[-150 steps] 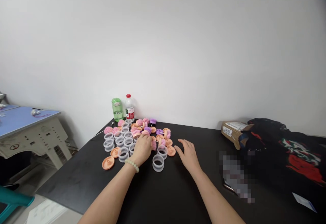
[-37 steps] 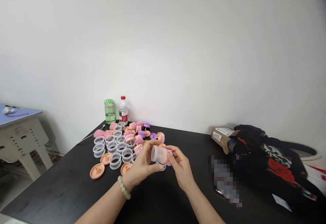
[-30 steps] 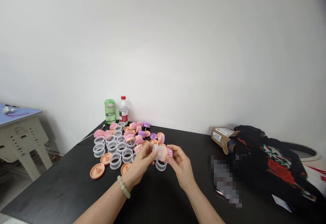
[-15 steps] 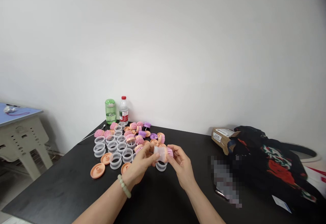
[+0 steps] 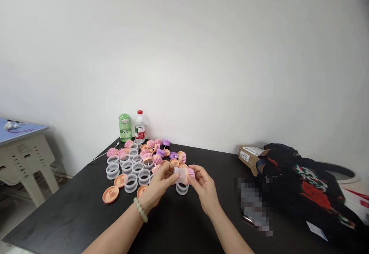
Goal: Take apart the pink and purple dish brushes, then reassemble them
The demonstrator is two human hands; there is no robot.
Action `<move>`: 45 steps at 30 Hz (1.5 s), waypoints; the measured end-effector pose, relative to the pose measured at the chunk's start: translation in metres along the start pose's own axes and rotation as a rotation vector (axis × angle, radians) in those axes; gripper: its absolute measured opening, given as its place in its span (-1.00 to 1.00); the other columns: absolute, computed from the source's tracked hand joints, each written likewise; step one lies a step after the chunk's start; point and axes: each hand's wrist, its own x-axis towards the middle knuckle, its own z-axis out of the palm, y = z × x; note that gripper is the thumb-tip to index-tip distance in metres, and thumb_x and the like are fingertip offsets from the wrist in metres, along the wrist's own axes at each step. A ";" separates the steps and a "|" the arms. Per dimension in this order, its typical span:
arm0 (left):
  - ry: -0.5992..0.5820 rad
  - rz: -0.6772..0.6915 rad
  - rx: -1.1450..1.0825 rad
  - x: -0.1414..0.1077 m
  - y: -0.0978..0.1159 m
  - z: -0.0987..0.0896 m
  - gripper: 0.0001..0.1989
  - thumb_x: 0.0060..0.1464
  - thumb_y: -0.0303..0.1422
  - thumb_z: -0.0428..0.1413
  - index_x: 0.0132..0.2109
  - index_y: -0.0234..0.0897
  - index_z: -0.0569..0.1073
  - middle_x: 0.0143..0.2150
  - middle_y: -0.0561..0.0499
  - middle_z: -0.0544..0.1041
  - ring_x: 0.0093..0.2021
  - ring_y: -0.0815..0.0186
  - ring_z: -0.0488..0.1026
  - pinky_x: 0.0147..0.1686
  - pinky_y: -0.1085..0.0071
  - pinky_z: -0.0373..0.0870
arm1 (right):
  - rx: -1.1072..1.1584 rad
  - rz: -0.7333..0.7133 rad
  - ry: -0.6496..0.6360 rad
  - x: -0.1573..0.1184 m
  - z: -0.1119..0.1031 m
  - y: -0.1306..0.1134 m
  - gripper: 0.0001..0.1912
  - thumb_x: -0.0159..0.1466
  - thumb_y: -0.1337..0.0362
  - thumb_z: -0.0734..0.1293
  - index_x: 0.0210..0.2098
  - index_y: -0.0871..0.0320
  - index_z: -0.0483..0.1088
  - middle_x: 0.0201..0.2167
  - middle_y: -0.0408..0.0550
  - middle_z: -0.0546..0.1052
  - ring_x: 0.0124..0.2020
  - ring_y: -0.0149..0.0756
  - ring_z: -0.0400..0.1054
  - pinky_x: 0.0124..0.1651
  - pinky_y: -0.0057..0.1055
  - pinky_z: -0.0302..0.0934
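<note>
Your left hand (image 5: 160, 186) pinched the translucent flanged ring (image 5: 180, 175) while your right hand (image 5: 205, 188) gripped the pink-bristled brush head (image 5: 191, 173) against it above the black table (image 5: 184, 229), where an off-centre push could have slipped them apart.

There are two hands (image 5: 160, 187), two bottles (image 5: 125, 129) and one box (image 5: 249, 159). More than a dozen rings (image 5: 130, 188), at least six orange discs (image 5: 110, 195), two purple brushes (image 5: 160, 153) and at least eight pink brushes (image 5: 112, 152) show; overlaps hide exact totals.
</note>
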 end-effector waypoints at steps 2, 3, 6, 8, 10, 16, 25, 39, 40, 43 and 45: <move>-0.040 0.063 0.014 0.001 0.001 -0.001 -0.66 -0.05 -0.24 0.36 -0.12 -0.21 0.54 -0.11 -0.05 0.48 -0.05 0.13 0.42 -0.06 0.25 0.35 | 0.002 0.012 0.012 0.001 -0.001 0.001 -0.60 0.14 0.00 0.49 -0.16 0.12 0.48 -0.21 0.03 0.62 -0.19 -0.10 0.52 -0.17 -0.24 0.43; -0.052 0.098 0.016 0.001 0.002 -0.001 -0.62 -0.11 -0.29 0.39 -0.09 -0.18 0.55 -0.03 -0.08 0.48 0.07 0.07 0.38 0.03 0.22 0.32 | 0.004 0.018 0.018 0.001 -0.001 0.002 -0.60 0.14 0.00 0.49 -0.16 0.12 0.48 -0.21 0.03 0.63 -0.19 -0.09 0.52 -0.18 -0.24 0.43; -0.019 0.090 -0.074 -0.001 0.003 -0.001 -0.49 -0.10 -0.29 0.39 0.04 -0.08 0.49 0.18 -0.08 0.40 0.25 0.04 0.24 0.13 0.19 0.26 | 0.012 0.021 0.023 0.002 -0.001 0.003 -0.60 0.12 0.01 0.50 -0.16 0.12 0.48 -0.21 0.04 0.63 -0.18 -0.08 0.53 -0.15 -0.21 0.43; 0.036 -0.036 -0.149 -0.001 0.001 0.000 -0.56 0.02 -0.15 0.31 0.05 -0.09 0.46 0.13 -0.07 0.43 0.13 0.12 0.35 0.02 0.22 0.35 | 0.014 0.011 0.012 0.002 0.000 0.003 -0.60 0.11 0.02 0.51 -0.16 0.11 0.48 -0.19 0.04 0.63 -0.15 -0.08 0.52 -0.10 -0.19 0.43; 0.080 -0.139 -0.149 -0.001 -0.001 0.001 -0.64 0.11 -0.03 0.20 -0.11 -0.20 0.49 -0.12 -0.03 0.49 -0.13 0.24 0.44 -0.18 0.32 0.39 | 0.017 0.002 -0.006 0.001 0.001 0.002 -0.60 0.11 0.03 0.51 -0.15 0.10 0.47 -0.18 0.03 0.62 -0.14 -0.09 0.52 -0.10 -0.20 0.43; 0.059 -0.054 -0.119 0.001 0.000 0.000 -0.62 -0.09 -0.19 0.38 -0.18 -0.27 0.49 -0.24 0.01 0.51 -0.25 0.30 0.43 -0.22 0.38 0.36 | 0.055 0.022 -0.051 0.000 0.001 -0.002 -0.61 0.11 0.07 0.51 -0.14 0.09 0.46 -0.17 0.02 0.60 -0.16 -0.11 0.51 -0.15 -0.24 0.44; 0.059 0.110 0.181 0.003 -0.011 -0.006 -0.63 -0.16 -0.35 0.40 -0.15 -0.21 0.52 -0.14 -0.05 0.51 -0.09 0.11 0.44 -0.03 0.18 0.33 | -0.092 -0.060 -0.095 -0.001 0.001 0.002 -0.65 0.14 0.23 0.48 -0.09 0.07 0.44 -0.12 0.00 0.57 -0.08 -0.10 0.48 -0.05 -0.21 0.40; 0.256 0.027 0.061 0.009 -0.008 -0.015 -0.47 -0.12 -0.32 0.36 0.00 -0.22 0.37 -0.12 0.01 0.49 -0.12 0.20 0.45 -0.12 0.32 0.38 | -0.631 -0.087 -0.017 0.020 -0.043 0.046 -0.67 0.09 0.37 0.35 -0.13 0.11 0.48 -0.12 0.07 0.54 -0.20 -0.10 0.44 -0.22 -0.19 0.41; 0.248 0.009 0.004 0.009 -0.009 -0.014 -0.46 -0.14 -0.32 0.37 0.00 -0.22 0.37 -0.13 0.02 0.48 -0.12 0.21 0.45 -0.12 0.34 0.38 | -0.661 -0.068 -0.033 0.018 -0.043 0.050 -0.64 0.03 0.40 0.37 -0.15 0.11 0.50 -0.15 0.08 0.55 -0.19 -0.05 0.43 -0.24 -0.19 0.41; 0.174 -0.036 -0.050 0.007 -0.010 -0.009 -0.45 -0.21 -0.31 0.41 -0.06 -0.25 0.39 -0.19 0.01 0.50 -0.16 0.21 0.46 -0.16 0.33 0.39 | -0.735 -0.045 -0.061 0.013 -0.036 0.059 -0.57 -0.03 0.45 0.42 -0.13 0.15 0.51 -0.12 0.13 0.57 -0.11 0.05 0.39 -0.09 -0.05 0.36; 0.066 -0.086 -0.075 0.003 -0.009 -0.004 -0.47 -0.25 -0.32 0.42 -0.10 -0.27 0.42 -0.22 0.00 0.51 -0.18 0.19 0.47 -0.19 0.34 0.38 | -0.765 -0.057 -0.082 0.011 -0.032 0.060 -0.57 0.01 0.46 0.41 -0.10 0.15 0.51 -0.08 0.11 0.58 -0.07 0.04 0.38 0.02 -0.02 0.30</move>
